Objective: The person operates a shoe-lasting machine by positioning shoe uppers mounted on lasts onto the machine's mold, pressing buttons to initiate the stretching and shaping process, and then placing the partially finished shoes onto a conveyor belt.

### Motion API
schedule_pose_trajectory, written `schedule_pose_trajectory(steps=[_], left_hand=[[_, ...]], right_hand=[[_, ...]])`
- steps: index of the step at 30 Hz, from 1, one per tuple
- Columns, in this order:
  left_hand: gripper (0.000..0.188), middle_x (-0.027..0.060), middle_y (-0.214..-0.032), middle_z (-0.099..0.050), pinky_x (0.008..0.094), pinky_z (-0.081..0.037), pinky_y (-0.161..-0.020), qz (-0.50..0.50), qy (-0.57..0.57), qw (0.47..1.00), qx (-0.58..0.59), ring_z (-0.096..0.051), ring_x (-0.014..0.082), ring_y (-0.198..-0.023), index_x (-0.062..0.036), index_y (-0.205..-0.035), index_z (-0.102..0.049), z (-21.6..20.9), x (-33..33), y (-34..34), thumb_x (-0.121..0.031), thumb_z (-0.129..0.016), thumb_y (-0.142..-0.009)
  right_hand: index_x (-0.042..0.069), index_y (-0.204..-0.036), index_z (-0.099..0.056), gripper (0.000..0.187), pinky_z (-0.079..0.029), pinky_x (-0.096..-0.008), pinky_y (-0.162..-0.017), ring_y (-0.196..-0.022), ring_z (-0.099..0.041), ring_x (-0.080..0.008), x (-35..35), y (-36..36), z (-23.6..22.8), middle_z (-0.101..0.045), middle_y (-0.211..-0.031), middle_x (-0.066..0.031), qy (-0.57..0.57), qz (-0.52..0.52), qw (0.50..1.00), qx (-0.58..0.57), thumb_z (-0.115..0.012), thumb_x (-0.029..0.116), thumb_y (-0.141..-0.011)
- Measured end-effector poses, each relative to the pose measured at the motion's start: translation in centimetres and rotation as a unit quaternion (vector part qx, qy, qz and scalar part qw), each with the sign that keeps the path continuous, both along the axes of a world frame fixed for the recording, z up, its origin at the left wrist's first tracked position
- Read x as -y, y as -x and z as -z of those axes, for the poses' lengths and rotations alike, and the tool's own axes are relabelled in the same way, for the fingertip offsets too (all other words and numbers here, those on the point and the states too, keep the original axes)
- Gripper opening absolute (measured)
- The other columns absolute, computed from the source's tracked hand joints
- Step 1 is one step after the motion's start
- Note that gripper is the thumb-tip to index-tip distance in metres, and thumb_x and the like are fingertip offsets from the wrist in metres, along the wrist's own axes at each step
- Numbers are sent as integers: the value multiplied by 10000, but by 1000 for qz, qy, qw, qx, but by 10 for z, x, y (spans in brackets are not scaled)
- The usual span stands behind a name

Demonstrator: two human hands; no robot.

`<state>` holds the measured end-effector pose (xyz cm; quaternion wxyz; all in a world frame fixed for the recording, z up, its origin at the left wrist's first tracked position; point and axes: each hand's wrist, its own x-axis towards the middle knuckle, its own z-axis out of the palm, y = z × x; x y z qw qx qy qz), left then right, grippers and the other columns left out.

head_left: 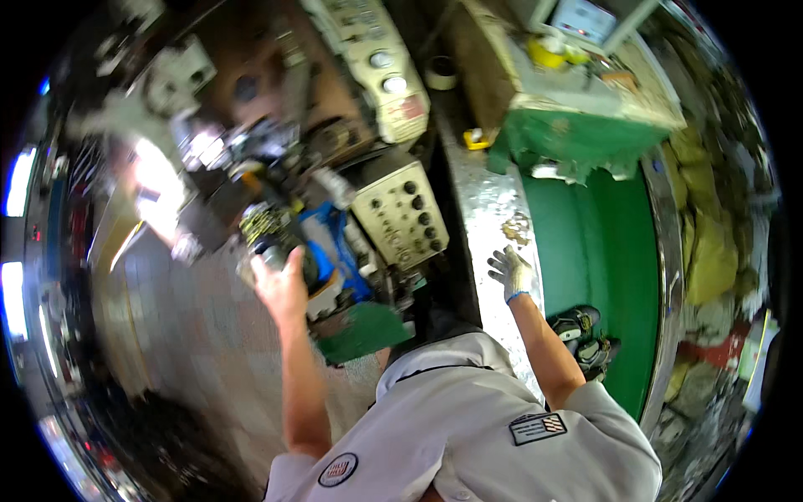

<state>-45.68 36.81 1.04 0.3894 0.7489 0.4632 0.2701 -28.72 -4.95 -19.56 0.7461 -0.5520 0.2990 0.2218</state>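
Observation:
My bare left hand (283, 286) reaches to the machine, thumb and fingers around a grey rounded knob-like end (271, 253). This end sits below a dark part with yellow-green strands or shavings (264, 224) on it; blur hides its exact kind. Close by on the right is a bright blue piece (339, 243), perhaps cloth or plastic. My right hand (511, 272) wears a pale glove with dark fingertips and a blue cuff. Its fingers are spread over a worn metal ledge (498, 213), with nothing visible in them; whether it touches the ledge I cannot tell.
A cream control panel with black knobs (401, 213) stands between my hands, with a longer panel (385, 75) beyond. At right, a green-draped bench (569, 138) stands above a green surface (615, 243) with dark shoes (577, 322). Sacks (711, 243) are piled farther right.

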Motion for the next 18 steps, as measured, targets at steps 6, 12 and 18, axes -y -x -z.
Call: schedule_pose_trajectory(steps=[6, 12, 18], left_hand=[[419, 95, -1021, -664, 357, -504, -832, 10, -8, 999, 52, -602, 214, -877, 25, -1154, -616, 7, 9, -8, -182, -802, -841], [453, 123, -1017, -659, 355, -482, -843, -15, -42, 999, 13, -586, 241, -884, 49, -1163, -626, 12, -2, 18, -229, -789, -844], [373, 51, -1019, -665, 311, -492, -872, -14, 19, 999, 42, -615, 168, -915, -21, -1153, -628, 12, -12, 10, -128, -776, -829]], right_hand=[[5, -1195, -631, 392, -575, -494, -750, -917, -693, -355, 74, -113, 59, -679, -1156, -171, 58, 87, 992, -70, -670, 307, -949], [-4, -1013, -691, 358, -565, -495, -643, -802, -699, -325, 85, -259, 115, -709, -1004, -180, 49, 105, 991, -73, -766, 309, -858], [-2, -1060, -708, 514, -549, -379, -815, -933, -695, -245, 68, -399, 176, -719, -1052, -137, 486, -159, 860, -1, -628, 486, -920]])
